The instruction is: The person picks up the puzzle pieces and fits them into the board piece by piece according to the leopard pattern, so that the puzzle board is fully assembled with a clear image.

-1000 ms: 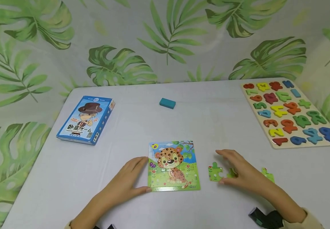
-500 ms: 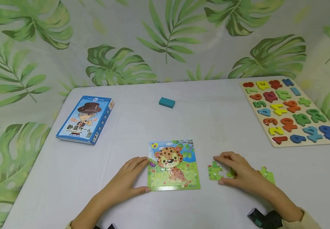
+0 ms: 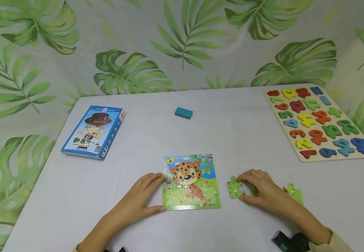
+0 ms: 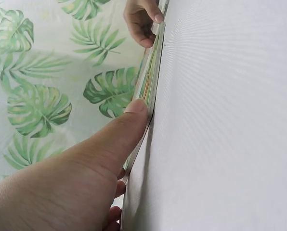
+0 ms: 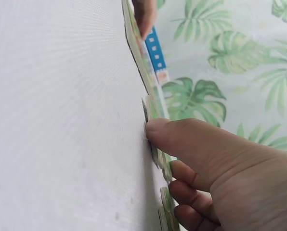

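A square jigsaw puzzle (image 3: 192,182) with a cartoon leopard lies on the white table. My left hand (image 3: 140,196) rests at its left side, thumb (image 4: 136,108) on the lower left corner and straight fingers along the edge. To the right of the puzzle, my right hand (image 3: 265,191) pinches a loose green puzzle piece (image 3: 233,188) between thumb and finger. In the right wrist view, the thumb (image 5: 163,130) presses on the near edge of that piece. Another green piece (image 3: 253,191) shows partly under the right hand. A further green piece (image 3: 294,193) lies behind the wrist, partly covered.
A blue card-game box (image 3: 94,132) lies at the left. A small teal block (image 3: 183,113) sits near the back edge. At the far right is a wooden board (image 3: 295,154) of coloured numbers and shapes. A leaf-print cloth (image 3: 197,80) hangs behind.
My right thumb and finger have closed in on the loose green piece, which has shifted slightly left and turned a little. The left hand and the leopard puzzle have stayed in place.
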Action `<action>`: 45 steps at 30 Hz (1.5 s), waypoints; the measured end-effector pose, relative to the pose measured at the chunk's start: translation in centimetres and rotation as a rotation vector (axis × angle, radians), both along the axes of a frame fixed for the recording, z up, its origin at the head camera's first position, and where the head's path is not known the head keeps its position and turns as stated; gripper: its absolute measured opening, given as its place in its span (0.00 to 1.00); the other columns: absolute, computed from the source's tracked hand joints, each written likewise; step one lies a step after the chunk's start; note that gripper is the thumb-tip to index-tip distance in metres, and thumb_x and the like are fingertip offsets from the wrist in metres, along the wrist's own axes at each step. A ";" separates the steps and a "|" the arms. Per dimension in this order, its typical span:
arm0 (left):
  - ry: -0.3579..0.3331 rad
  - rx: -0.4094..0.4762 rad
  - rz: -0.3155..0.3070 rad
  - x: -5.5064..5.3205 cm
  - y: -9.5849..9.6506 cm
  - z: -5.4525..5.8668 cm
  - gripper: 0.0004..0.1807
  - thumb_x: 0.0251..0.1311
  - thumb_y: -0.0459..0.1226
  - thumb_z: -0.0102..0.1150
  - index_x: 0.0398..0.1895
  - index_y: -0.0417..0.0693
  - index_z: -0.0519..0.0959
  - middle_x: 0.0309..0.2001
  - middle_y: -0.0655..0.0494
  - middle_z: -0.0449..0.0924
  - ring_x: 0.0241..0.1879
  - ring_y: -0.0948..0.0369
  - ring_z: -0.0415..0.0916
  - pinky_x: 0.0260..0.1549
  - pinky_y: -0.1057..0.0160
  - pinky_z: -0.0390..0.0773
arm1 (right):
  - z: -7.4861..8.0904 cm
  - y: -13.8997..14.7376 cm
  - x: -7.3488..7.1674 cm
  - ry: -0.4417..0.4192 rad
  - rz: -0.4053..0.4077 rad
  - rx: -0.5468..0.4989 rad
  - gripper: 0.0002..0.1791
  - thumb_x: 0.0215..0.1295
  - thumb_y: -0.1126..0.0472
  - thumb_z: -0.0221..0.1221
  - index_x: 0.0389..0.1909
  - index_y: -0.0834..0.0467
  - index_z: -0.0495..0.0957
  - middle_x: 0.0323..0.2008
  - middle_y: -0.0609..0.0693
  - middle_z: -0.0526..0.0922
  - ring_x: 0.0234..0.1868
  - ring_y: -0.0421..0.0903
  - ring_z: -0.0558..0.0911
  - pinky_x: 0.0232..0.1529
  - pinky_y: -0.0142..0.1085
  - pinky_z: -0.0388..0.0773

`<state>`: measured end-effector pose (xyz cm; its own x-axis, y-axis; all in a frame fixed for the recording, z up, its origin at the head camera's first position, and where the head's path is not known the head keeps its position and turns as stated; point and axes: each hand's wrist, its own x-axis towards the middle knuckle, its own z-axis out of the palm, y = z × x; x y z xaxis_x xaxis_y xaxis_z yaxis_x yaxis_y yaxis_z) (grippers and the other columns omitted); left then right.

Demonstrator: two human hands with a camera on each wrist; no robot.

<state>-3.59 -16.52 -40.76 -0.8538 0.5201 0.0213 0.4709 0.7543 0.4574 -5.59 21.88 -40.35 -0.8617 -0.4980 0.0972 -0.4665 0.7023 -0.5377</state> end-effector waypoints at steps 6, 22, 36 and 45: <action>0.005 0.003 -0.004 0.0 0.1 0.0 0.45 0.48 0.62 0.55 0.67 0.51 0.58 0.66 0.59 0.54 0.65 0.58 0.45 0.61 0.55 0.50 | 0.5 -0.3 0.2 0.022 -0.010 -0.001 0.20 0.45 0.55 0.69 0.41 0.54 0.75 0.43 0.43 0.75 0.48 0.47 0.70 0.49 0.46 0.63; 0.020 0.005 -0.018 0.0 0.2 -0.1 0.42 0.48 0.62 0.55 0.66 0.55 0.61 0.65 0.65 0.55 0.65 0.58 0.46 0.61 0.54 0.50 | 2.7 -8.9 0.5 0.100 0.185 -0.180 0.21 0.47 0.51 0.67 0.42 0.54 0.77 0.43 0.41 0.76 0.49 0.43 0.70 0.49 0.43 0.67; 0.142 0.014 -0.140 -0.2 -0.1 -0.2 0.30 0.53 0.58 0.54 0.59 0.64 0.69 0.64 0.58 0.59 0.61 0.54 0.55 0.57 0.49 0.56 | 0.4 -14.1 0.3 0.146 0.184 -0.004 0.21 0.47 0.45 0.64 0.40 0.53 0.78 0.40 0.43 0.76 0.45 0.42 0.70 0.49 0.41 0.64; 0.134 0.059 -0.186 -0.1 -0.2 -0.1 0.20 0.53 0.54 0.57 0.51 0.68 0.77 0.63 0.52 0.60 0.61 0.53 0.55 0.56 0.48 0.57 | 0.0 -14.4 0.1 0.086 0.172 -0.034 0.29 0.47 0.43 0.64 0.50 0.52 0.76 0.41 0.40 0.74 0.45 0.40 0.68 0.48 0.38 0.62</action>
<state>-3.74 -16.71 -40.84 -0.7312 0.6624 0.1630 0.6584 0.6229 0.4224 -5.53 7.46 -40.34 -0.7517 -0.6327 0.1861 -0.6237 0.5903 -0.5124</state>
